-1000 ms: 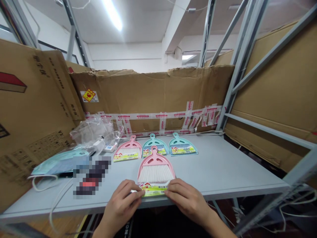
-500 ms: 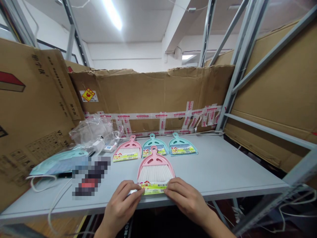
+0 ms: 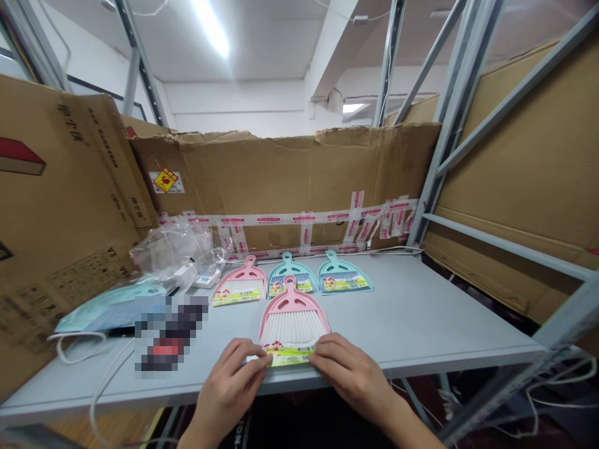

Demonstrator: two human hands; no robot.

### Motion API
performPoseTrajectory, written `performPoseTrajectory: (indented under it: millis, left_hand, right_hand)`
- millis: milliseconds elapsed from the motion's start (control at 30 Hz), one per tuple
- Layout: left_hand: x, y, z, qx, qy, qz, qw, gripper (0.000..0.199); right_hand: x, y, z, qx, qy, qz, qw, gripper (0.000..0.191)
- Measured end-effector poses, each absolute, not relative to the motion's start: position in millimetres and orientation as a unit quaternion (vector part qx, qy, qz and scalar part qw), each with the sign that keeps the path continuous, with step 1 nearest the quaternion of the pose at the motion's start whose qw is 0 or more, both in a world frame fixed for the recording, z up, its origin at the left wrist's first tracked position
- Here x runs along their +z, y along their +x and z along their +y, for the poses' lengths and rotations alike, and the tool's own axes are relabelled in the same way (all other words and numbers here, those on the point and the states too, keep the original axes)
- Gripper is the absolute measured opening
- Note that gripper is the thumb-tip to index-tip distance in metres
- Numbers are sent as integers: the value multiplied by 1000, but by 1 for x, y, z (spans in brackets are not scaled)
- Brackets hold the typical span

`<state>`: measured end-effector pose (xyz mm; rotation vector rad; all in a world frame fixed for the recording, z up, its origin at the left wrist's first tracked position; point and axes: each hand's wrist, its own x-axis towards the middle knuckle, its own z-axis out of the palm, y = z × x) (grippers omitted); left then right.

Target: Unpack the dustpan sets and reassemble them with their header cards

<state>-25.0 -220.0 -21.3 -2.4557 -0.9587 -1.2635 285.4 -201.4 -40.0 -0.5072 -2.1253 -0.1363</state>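
Observation:
A pink plastic dustpan [image 3: 292,305] with a white-bristled brush and a yellow-green paper card [image 3: 290,355] lies flat near the table's front edge. My left hand [image 3: 229,380] pinches the card's left end, and my right hand [image 3: 350,374] holds its right end. Behind it stand a smaller-looking pink dustpan set [image 3: 241,282] and two teal dustpan sets [image 3: 292,279], [image 3: 345,274], all in a row and out of reach of my fingers.
The grey table [image 3: 421,312] ends at a front edge below my hands. A pixelated object [image 3: 171,333], a pale teal packet [image 3: 112,308], a clear plastic bag [image 3: 175,249] and a white cable [image 3: 105,380] lie left. Taped cardboard [image 3: 281,174] and metal shelving [image 3: 461,112] surround the table.
The view has shifted very slightly. My hands stay at the card's two ends, and the dustpans have not visibly moved.

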Motion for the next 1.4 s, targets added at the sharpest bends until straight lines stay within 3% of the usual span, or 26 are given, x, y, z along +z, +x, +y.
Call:
performPoseTrajectory:
  millis: [633, 1133, 1400]
  left_hand:
    - [-27, -25, -216, -404, -840, -340, 128, 34]
    - [-23, -24, -215, -346, -838, -409, 97, 43]
    - [-23, -22, -214, -331, -836, -423, 114, 32]
  right_hand:
    - [-36, 282, -202, -70, -224, -849, 473, 32]
    - [-30, 272, -194, -46, -349, -830, 432, 26]
    - [-28, 281, -189, -9, -365, -829, 424, 24]
